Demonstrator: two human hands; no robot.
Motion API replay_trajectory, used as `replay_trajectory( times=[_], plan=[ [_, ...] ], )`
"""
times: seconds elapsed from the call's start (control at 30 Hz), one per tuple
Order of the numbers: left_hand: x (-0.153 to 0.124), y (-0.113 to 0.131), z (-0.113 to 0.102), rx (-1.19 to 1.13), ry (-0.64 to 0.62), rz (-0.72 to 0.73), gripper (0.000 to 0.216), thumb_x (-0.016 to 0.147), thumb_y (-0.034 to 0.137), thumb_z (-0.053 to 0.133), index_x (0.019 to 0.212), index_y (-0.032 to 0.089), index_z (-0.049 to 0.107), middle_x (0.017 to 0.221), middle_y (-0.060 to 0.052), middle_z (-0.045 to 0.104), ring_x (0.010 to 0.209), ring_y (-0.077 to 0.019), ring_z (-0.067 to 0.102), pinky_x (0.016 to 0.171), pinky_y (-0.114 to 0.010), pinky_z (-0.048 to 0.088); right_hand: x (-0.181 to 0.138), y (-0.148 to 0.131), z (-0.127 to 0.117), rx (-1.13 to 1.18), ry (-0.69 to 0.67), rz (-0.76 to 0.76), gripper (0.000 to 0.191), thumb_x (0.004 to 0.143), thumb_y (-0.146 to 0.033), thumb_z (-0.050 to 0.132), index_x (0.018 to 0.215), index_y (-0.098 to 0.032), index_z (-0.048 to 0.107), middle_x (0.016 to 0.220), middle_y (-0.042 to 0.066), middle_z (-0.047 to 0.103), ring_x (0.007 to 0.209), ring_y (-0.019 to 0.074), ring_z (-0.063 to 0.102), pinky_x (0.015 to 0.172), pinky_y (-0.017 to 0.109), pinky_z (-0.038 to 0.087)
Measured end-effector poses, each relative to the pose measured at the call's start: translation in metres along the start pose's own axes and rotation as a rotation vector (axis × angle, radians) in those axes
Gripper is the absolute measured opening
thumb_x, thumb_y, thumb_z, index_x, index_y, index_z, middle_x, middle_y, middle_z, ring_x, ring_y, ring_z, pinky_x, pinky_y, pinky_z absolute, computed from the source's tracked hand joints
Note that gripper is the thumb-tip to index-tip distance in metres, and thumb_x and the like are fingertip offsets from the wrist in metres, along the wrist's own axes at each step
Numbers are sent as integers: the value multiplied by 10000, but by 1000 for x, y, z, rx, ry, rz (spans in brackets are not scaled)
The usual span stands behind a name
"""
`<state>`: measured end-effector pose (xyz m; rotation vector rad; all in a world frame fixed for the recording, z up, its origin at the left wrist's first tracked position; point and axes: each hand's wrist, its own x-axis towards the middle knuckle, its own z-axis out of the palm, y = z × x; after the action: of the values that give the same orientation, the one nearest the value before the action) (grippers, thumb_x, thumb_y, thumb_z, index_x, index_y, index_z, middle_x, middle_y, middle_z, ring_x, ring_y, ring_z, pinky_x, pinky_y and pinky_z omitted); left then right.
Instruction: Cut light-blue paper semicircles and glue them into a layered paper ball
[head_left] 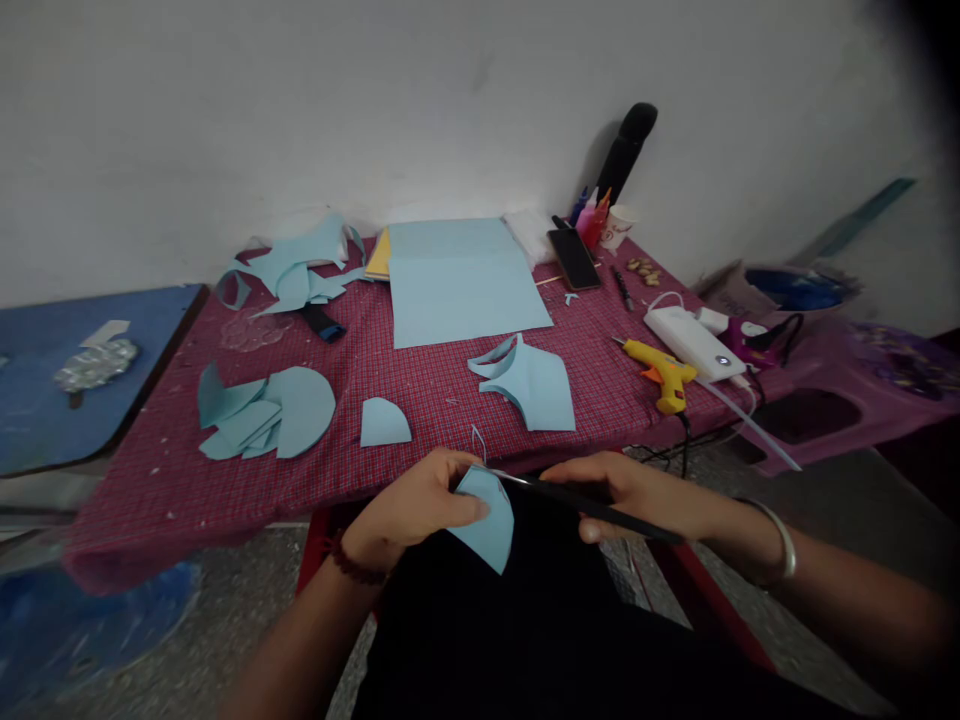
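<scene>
My left hand [427, 505] pinches a folded light-blue paper piece [491, 535] above my lap, thumb on its face. My right hand [626, 490] grips black-handled scissors [555, 490], their silver blades at the upper edge of that paper. A thin paper strip [478, 442] curls up beside the blade tips. On the table just beyond lies a quarter-round blue paper piece [385, 422]. Right of it is a larger blue cut-out [536, 385] with curved strips. Overlapping rounded blue pieces [304, 410] are piled at the left.
A red checked cloth covers the table [360, 360]. At the back are a blue sheet [465, 285], paper scraps [300, 265], a phone [574, 260] and glue bottles [594, 220]. A yellow glue gun [664, 372] and white power bank [694, 342], with cables, lie near the right edge.
</scene>
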<state>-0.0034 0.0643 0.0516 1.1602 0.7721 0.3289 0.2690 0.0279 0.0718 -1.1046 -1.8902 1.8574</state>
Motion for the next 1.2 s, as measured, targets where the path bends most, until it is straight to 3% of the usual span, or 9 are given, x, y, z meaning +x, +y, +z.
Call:
replay_trajectory(
  times=[0.43,0.6,1.07,1.2],
  plan=[
    [1,-2,2,-42,-13,-11,156,634,206,703,749,152,613,625,48,524,528,-75,451,507,-206,361,-2,-8,-6,-215,36,-27,513,788,-493,713,1186,-179,633,941,23,637,795,164,564,685,254,449],
    [2,-3,3,1,48,21,161,608,201,708,738,149,628,629,51,515,544,-75,441,514,-204,345,-1,-9,-5,-264,60,-81,521,773,-477,732,1189,-182,627,1014,38,660,870,186,594,751,271,462],
    [0,0,3,-48,-12,-20,177,634,213,709,779,145,634,646,43,543,534,-73,458,511,-203,356,0,0,1,-155,66,-40,514,772,-504,723,1163,-178,654,961,27,651,825,168,576,713,258,458],
    [0,3,2,-39,-36,-28,147,638,206,703,750,141,633,592,50,537,490,-65,438,483,-195,346,0,2,5,-58,36,-1,479,793,-477,711,1166,-183,649,902,10,642,741,136,565,624,225,440]
  ],
)
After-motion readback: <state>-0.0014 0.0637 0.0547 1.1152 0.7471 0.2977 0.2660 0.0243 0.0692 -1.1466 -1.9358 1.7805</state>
